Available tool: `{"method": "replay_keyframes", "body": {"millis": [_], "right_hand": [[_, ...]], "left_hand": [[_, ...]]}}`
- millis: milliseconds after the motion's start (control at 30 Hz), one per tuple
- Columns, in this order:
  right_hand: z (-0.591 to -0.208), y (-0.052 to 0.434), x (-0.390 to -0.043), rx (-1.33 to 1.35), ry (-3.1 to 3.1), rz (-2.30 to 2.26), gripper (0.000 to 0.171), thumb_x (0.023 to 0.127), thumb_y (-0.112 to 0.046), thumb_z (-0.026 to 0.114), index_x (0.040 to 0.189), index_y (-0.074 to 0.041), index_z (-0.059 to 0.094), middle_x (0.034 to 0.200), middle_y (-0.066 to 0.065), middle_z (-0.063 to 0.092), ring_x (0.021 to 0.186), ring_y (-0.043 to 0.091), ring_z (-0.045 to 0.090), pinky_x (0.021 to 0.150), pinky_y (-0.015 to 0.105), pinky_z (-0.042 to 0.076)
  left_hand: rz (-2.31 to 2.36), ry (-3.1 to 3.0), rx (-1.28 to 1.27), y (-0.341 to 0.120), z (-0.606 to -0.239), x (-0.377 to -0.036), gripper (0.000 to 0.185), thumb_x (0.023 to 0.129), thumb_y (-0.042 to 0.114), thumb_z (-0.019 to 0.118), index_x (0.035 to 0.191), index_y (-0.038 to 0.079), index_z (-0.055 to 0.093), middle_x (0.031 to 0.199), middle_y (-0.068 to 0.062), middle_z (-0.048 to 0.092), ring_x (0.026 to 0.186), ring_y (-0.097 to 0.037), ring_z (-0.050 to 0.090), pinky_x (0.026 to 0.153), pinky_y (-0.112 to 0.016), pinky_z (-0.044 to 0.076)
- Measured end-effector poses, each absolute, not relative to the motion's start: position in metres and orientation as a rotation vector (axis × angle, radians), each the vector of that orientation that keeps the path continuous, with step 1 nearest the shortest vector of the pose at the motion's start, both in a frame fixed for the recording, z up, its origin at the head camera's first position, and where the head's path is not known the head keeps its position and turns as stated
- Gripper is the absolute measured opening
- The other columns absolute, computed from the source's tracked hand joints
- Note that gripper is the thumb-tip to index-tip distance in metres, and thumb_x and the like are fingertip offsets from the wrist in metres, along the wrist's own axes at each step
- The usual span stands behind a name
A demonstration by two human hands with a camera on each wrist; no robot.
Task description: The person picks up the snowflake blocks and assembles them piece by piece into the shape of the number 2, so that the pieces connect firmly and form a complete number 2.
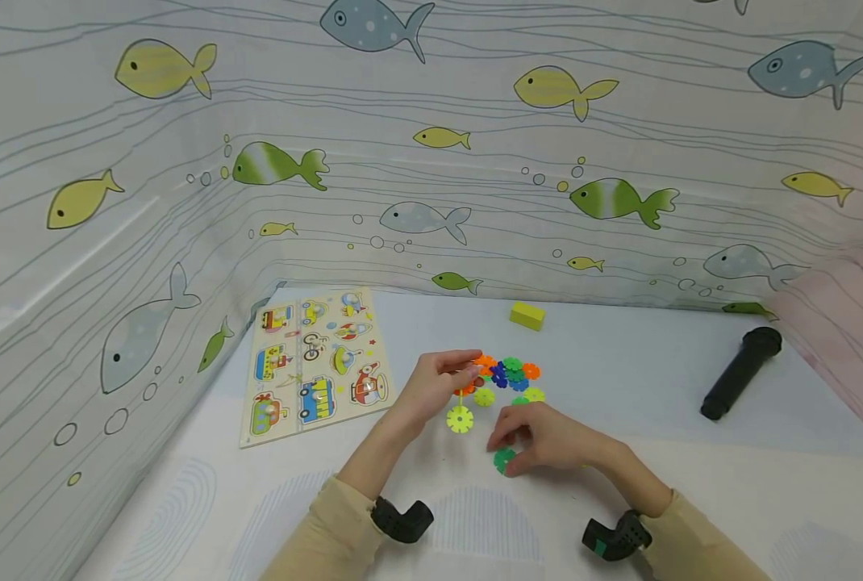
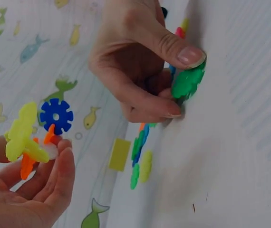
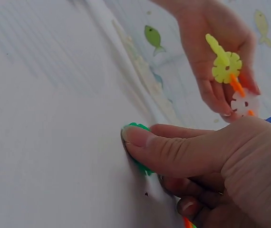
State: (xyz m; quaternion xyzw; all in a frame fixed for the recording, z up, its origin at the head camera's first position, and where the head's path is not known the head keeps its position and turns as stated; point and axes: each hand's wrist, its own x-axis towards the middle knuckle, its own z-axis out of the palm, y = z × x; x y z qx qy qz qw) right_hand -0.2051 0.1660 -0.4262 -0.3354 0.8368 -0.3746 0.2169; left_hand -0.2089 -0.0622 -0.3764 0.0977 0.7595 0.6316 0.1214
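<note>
So, nearest the body, a green snowflake disc (image 1: 504, 460) is pinched by the right hand (image 1: 548, 442) between thumb and curled fingers, low on the white table (image 1: 693, 500), apparently tipped up on edge. Lifting is probably best done with a slot kept facing the left hand (image 1: 431, 383). Slightly farther out, a small cluster of joined discs (image 1: 464, 403) is gripped there, its long axis running roughly vertical, yellow disc lowest. Beyond it, a loose pile of discs (image 1: 513, 373) is left lying.
</note>
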Motion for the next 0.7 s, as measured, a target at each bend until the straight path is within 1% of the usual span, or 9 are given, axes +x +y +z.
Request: {"method": "replay_keyframes", "body": {"millis": [133, 300, 500, 600, 700], "right_hand": [[-0.4252, 0.1661, -0.2047, -0.933, 2.326, -1.049, 0.019, 0.08, -0.022, 0.085, 0.096, -0.026, 0.077, 0.092, -0.005, 0.062, 0.087, 0.015, 0.056, 0.077, 0.025, 0.048], [-0.426, 0.1666, -0.2056, -0.923, 2.379, -1.098, 0.015, 0.082, -0.02, 0.083, 0.094, -0.023, 0.075, 0.087, -0.004, 0.062, 0.08, 0.014, 0.056, 0.071, 0.024, 0.048], [-0.4294, 0.1689, -0.2085, -0.802, 2.543, -1.193, 0.015, 0.083, -0.02, 0.083, 0.094, -0.018, 0.073, 0.084, -0.007, 0.064, 0.078, 0.012, 0.057, 0.07, 0.022, 0.05], [-0.4283, 0.1691, -0.2104, -0.745, 2.554, -1.259, 0.015, 0.083, -0.022, 0.082, 0.093, -0.016, 0.072, 0.084, -0.004, 0.065, 0.076, 0.014, 0.059, 0.068, 0.023, 0.052], [-0.4257, 0.1686, -0.2119, -0.663, 2.502, -1.335, 0.017, 0.086, -0.027, 0.079, 0.093, -0.013, 0.071, 0.082, 0.0, 0.066, 0.071, 0.019, 0.061, 0.064, 0.027, 0.054]], "left_hand": [[1.84, 2.217, 0.297, -0.0624, -0.378, -0.2096, 0.037, 0.103, 0.016, 0.054, 0.138, 0.007, 0.059, 0.13, -0.012, 0.066, 0.11, -0.023, 0.069, 0.105, -0.041, 0.048], [1.848, 2.207, 0.299, -0.0623, -0.3772, -0.2093, 0.037, 0.103, 0.015, 0.053, 0.139, 0.006, 0.059, 0.128, -0.012, 0.067, 0.109, -0.024, 0.069, 0.106, -0.043, 0.047], [1.853, 2.21, 0.308, -0.0622, -0.3764, -0.2089, 0.036, 0.103, 0.013, 0.053, 0.138, 0.006, 0.06, 0.12, -0.013, 0.069, 0.105, -0.023, 0.07, 0.101, -0.037, 0.051], [1.851, 2.216, 0.309, -0.0622, -0.3766, -0.2087, 0.036, 0.103, 0.013, 0.053, 0.137, 0.007, 0.061, 0.12, -0.012, 0.069, 0.105, -0.023, 0.07, 0.1, -0.037, 0.052], [1.852, 2.217, 0.308, -0.0622, -0.3763, -0.2088, 0.036, 0.102, 0.014, 0.054, 0.137, 0.008, 0.061, 0.121, -0.012, 0.069, 0.106, -0.023, 0.07, 0.102, -0.039, 0.05]]}}
